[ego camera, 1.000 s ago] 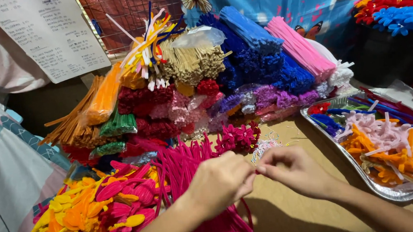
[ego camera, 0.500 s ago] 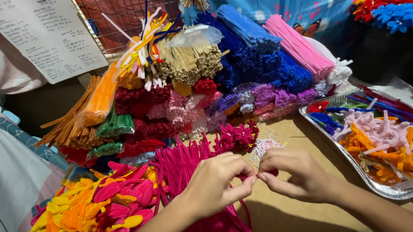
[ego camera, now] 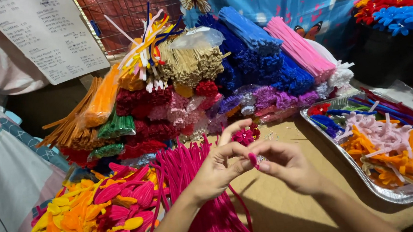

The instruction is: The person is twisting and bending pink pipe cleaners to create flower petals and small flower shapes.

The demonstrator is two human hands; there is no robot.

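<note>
My left hand (ego camera: pixel 218 169) and my right hand (ego camera: pixel 286 163) meet above the table, both pinching one hot-pink pipe cleaner (ego camera: pixel 253 159) bent into a small loop between the fingertips. Its long tail curves down under my left wrist. A loose bundle of hot-pink pipe cleaners (ego camera: pixel 198 187) lies just below my left hand. A small pink flower-like piece (ego camera: pixel 243 136) sits on the table right behind my fingers.
A pile of pink, orange and yellow folded petals (ego camera: pixel 98 211) lies front left. Stacked bundles of coloured pipe cleaners (ego camera: pixel 200 83) fill the back. A metal tray (ego camera: pixel 360 181) with orange, pink and blue pieces sits right. A handwritten sheet (ego camera: pixel 47 35) hangs upper left.
Both hands have lifted off the table and moved closer to the camera, bending the pink pipe cleaner between the fingertips. The view has shifted slightly downward.
</note>
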